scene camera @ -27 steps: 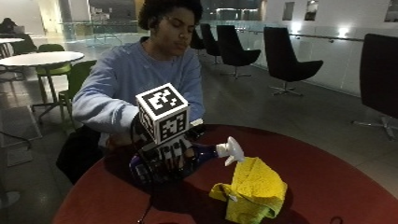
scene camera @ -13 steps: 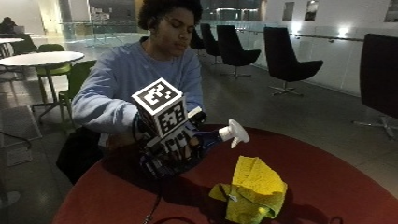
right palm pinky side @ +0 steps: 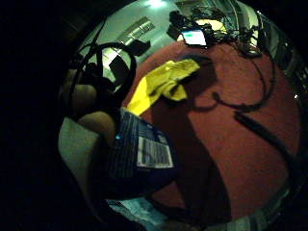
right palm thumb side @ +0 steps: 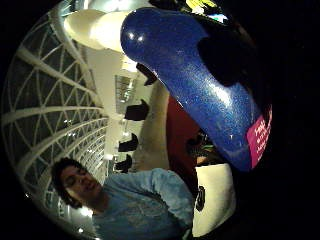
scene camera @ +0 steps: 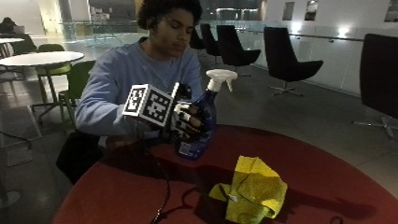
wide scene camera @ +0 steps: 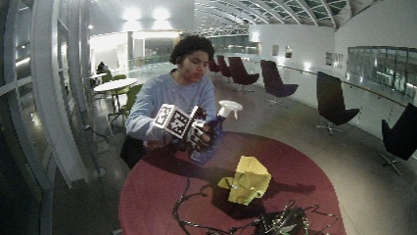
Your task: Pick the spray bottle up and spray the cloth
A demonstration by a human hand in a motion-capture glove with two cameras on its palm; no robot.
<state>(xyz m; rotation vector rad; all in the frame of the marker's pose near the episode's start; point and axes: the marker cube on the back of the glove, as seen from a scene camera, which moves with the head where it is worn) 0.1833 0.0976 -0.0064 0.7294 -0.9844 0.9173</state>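
In the outside view my gloved right hand grips the blue spray bottle round its body. The bottle stands nearly upright, its white spray head up at chest height and its base just over the person's side of the red round table. The crumpled yellow cloth lies on the table in front of the bottle, apart from it. The wide outside view shows the same hand, bottle and cloth. Both palm views show the bottle close up, and the cloth lies beyond it.
Black cables run over the table past the cloth to a lit screen at the rim. A cable trails from my hand across the table. Black chairs stand behind the person, and a white table stands further back.
My right hand has raised the bottle from a low, tilted pose near the table to nearly upright. The spray head has moved up. The cloth has not moved.
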